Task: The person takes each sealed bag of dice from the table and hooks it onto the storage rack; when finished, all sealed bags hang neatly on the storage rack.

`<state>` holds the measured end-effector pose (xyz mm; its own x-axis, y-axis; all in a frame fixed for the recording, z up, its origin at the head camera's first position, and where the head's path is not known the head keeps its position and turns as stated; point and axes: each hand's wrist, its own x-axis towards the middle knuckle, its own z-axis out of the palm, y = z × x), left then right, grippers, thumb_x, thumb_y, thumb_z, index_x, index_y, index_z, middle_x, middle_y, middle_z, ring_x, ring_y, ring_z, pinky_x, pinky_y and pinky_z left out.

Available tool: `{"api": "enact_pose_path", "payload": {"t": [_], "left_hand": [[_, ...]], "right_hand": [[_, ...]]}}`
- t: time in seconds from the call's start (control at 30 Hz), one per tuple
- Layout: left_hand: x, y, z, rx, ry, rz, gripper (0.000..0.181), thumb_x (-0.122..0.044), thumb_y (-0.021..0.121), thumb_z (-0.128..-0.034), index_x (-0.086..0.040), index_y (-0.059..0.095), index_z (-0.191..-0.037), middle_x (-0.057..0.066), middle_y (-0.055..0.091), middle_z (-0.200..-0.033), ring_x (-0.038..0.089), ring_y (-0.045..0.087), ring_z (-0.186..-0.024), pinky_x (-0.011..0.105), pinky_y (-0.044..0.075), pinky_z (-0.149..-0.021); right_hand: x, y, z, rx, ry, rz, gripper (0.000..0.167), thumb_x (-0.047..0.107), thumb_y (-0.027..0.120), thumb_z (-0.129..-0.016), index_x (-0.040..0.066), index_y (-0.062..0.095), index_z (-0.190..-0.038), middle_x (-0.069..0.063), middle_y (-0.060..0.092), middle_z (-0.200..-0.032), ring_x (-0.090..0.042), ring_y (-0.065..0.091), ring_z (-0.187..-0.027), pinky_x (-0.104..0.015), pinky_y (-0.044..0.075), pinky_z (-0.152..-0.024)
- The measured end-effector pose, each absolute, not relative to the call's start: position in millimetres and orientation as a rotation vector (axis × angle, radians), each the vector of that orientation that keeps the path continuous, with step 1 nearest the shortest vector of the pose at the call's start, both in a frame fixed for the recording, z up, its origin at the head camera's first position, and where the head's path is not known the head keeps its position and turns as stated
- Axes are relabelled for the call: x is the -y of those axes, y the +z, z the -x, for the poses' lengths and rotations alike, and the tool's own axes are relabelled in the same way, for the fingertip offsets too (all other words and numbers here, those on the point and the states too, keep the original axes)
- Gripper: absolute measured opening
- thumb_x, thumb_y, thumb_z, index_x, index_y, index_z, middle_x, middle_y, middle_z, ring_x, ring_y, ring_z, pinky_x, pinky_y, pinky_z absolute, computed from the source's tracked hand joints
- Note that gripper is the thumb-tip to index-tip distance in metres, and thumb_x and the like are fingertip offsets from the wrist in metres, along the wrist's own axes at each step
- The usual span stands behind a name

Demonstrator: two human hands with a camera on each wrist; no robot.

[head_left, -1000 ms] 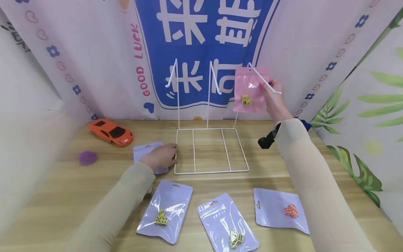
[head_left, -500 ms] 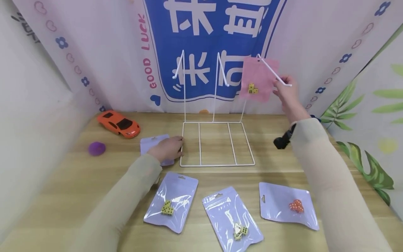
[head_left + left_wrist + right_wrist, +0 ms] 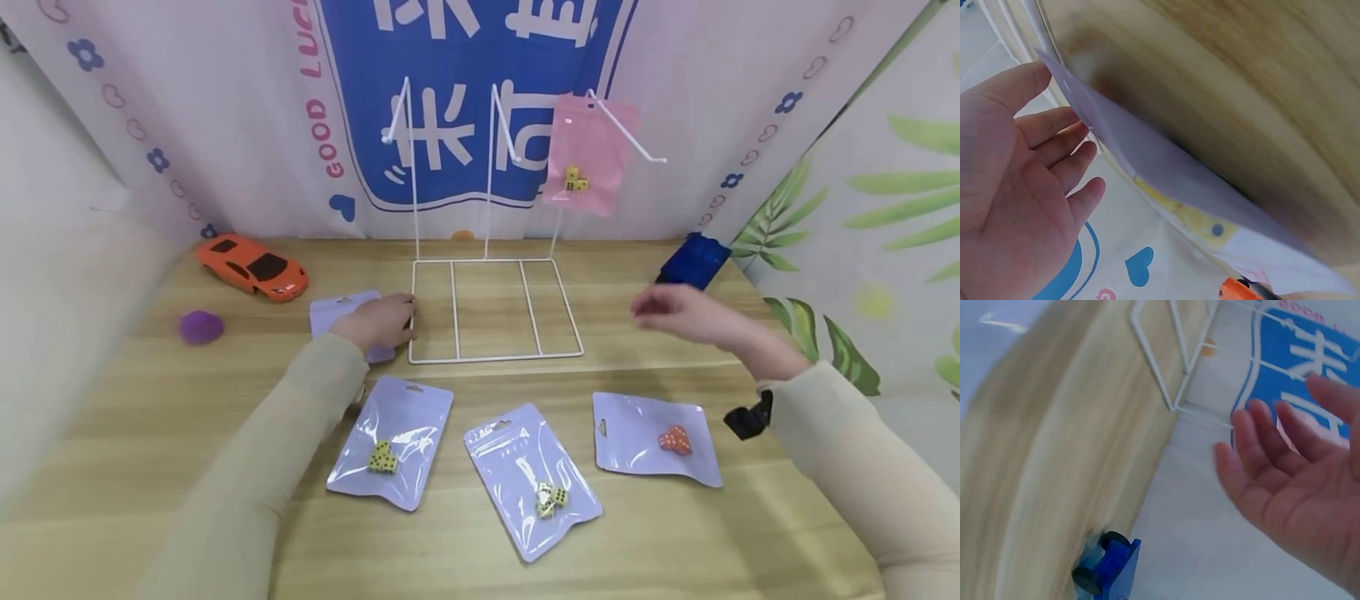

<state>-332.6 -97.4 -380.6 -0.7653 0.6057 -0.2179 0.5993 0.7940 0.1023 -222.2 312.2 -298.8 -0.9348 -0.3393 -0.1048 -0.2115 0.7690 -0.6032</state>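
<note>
A pink zip bag with yellow dice point(image 3: 591, 158) hangs on the right-hand hook of the white wire rack point(image 3: 496, 358). My right hand point(image 3: 693, 315) is off the bag, over the right of the table, fingers loosely curled around nothing. At the rack's lower left edge rests my left hand point(image 3: 378, 321), its relaxed fingers by the base wire, over a lilac bag point(image 3: 327, 312); its fingertips are partly hidden in the left wrist view. Three more lilac bags lie in front: one with yellow dice point(image 3: 393, 442), another with yellow dice point(image 3: 528, 483), and one with red dice point(image 3: 656, 437).
An orange toy car point(image 3: 252, 267) and a purple object point(image 3: 201, 327) stand at the left. A blue object point(image 3: 693, 260), showing dark wheels in the right wrist view, lies at the back right. A printed cloth point(image 3: 262, 167) hangs behind the rack.
My right hand has let go of the pink bag and moved down, away from the hook. The bag stays hanging there. My left hand keeps its place at the rack; the head view has tilted downward.
</note>
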Motion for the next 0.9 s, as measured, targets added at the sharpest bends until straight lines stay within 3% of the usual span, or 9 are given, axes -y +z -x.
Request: {"api": "enact_pose_path", "payload": {"t": [0.17, 0.47, 0.57, 0.77, 0.9], "left_hand": [[96, -376, 332, -2.731, 0.034, -0.925, 0.057, -0.021, 0.058, -0.0888, 0.015, 0.04, -0.129, 0.03, 0.034, -0.137, 0.041, 0.034, -0.125, 0.045, 0.026, -0.106], [96, -379, 331, -2.725, 0.029, -0.919, 0.054, -0.019, 0.057, -0.0897, 0.015, 0.041, -0.127, 0.03, 0.033, -0.137, 0.041, 0.033, -0.126, 0.046, 0.026, -0.107], [97, -380, 331, -2.72, 0.028, -0.919, 0.055, -0.02, 0.057, -0.0899, 0.016, 0.04, -0.128, 0.03, 0.033, -0.137, 0.042, 0.033, -0.126, 0.046, 0.025, -0.107], [98, -378, 330, -2.737, 0.049, -0.905, 0.057, -0.02, 0.057, -0.0899, 0.017, 0.038, -0.128, 0.03, 0.034, -0.136, 0.042, 0.034, -0.125, 0.046, 0.026, -0.106], [99, -378, 331, -2.737, 0.056, -0.915, 0.057, -0.02, 0.057, -0.0898, 0.018, 0.039, -0.127, 0.031, 0.035, -0.136, 0.042, 0.035, -0.124, 0.046, 0.027, -0.106]], "right_hand": [[-301, -319, 197, -2.619, -0.502, 0.54, 0.042, 0.021, 0.068, -0.082, -0.005, 0.055, -0.112, -0.015, 0.059, -0.106, -0.033, 0.054, -0.099, -0.045, 0.048, -0.083], [-287, -349, 166, -2.538, -0.178, 0.51, 0.077, 0.031, 0.082, -0.063, 0.005, 0.046, -0.126, -0.007, 0.048, -0.11, -0.024, 0.048, -0.1, -0.043, 0.045, -0.085], [-282, -355, 158, -2.579, -0.111, 0.531, 0.085, 0.032, 0.084, -0.059, 0.007, 0.044, -0.129, -0.007, 0.046, -0.108, -0.022, 0.046, -0.095, -0.039, 0.046, -0.078], [-280, -362, 162, -2.677, -0.124, 0.496, 0.086, 0.023, 0.083, -0.061, 0.003, 0.039, -0.132, -0.013, 0.048, -0.109, -0.023, 0.049, -0.089, -0.031, 0.047, -0.063], [-284, -363, 172, -2.717, -0.22, 0.437, 0.075, 0.014, 0.079, -0.067, 0.0, 0.04, -0.129, -0.012, 0.051, -0.107, -0.022, 0.054, -0.08, -0.04, 0.048, -0.066]]}}
